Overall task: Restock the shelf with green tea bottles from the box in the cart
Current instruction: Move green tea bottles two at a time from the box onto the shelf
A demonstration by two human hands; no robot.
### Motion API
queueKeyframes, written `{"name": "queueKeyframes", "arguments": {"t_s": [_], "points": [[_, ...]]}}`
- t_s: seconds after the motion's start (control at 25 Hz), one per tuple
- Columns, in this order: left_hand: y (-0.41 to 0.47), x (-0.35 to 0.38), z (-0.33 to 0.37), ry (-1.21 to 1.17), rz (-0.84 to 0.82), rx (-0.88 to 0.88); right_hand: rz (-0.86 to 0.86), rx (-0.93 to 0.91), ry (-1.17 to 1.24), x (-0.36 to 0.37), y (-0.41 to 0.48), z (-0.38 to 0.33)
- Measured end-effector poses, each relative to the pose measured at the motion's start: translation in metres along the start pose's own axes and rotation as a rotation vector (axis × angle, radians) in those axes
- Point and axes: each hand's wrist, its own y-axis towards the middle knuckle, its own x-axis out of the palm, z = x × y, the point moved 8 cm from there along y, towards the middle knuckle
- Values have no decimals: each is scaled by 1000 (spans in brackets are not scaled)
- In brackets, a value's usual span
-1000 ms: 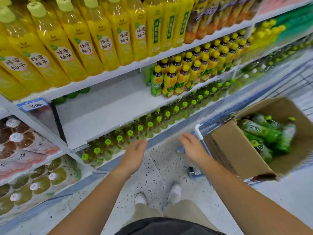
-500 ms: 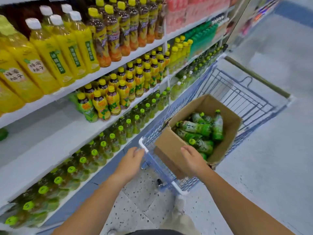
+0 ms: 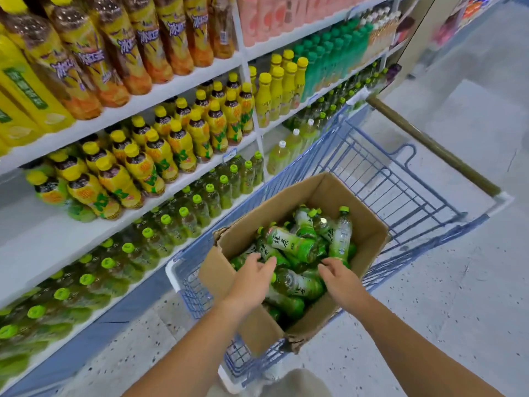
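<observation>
An open cardboard box (image 3: 363,213) sits in a blue wire cart (image 3: 380,179) and holds several green tea bottles (image 3: 294,243) lying in a heap. My left hand (image 3: 253,277) hovers over the box's near left part, fingers apart, touching or just above the bottles. My right hand (image 3: 339,277) reaches in beside it, fingers spread over a bottle. Neither hand has a bottle closed in it. On the lowest shelf (image 3: 86,319) to the left stand rows of green-capped tea bottles (image 3: 169,227).
Higher shelves carry yellow-capped bottles (image 3: 160,156) and large yellow and orange drinks (image 3: 94,53). An empty stretch of white shelf (image 3: 37,236) lies at the left. The cart's handle (image 3: 429,144) points away toward the open aisle floor (image 3: 458,282) at the right.
Both hands moved forward from the cart's near rim into the box and now sit over the bottles. The view has swung right and closer to the cart.
</observation>
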Motion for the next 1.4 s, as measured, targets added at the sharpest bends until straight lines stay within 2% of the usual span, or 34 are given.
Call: {"name": "queueKeyframes", "arguments": {"t_s": [0.2, 0.36, 0.44, 0.6, 0.76, 1.08, 1.24, 1.4], "points": [[67, 42, 15, 145, -13, -63, 20, 79, 0, -22, 56, 24], [122, 54, 15, 82, 67, -217, 86, 174, 50, -31, 101, 51], [142, 54, 2, -20, 105, -356, 121, 189, 88, -35, 120, 55], [171, 80, -15, -446, 36, -570, 176, 286, 230, -38, 161, 70], [192, 101, -16, -603, 0, -602, 180, 389, 214, -31, 194, 88], [204, 111, -11, -544, 22, -584, 166, 369, 159, -14, 212, 100], [189, 105, -5, -440, -4, -563, 143, 327, 259, -22, 199, 98], [180, 103, -22, -373, 4, -521, 108, 323, 483, -21, 178, 96]]}}
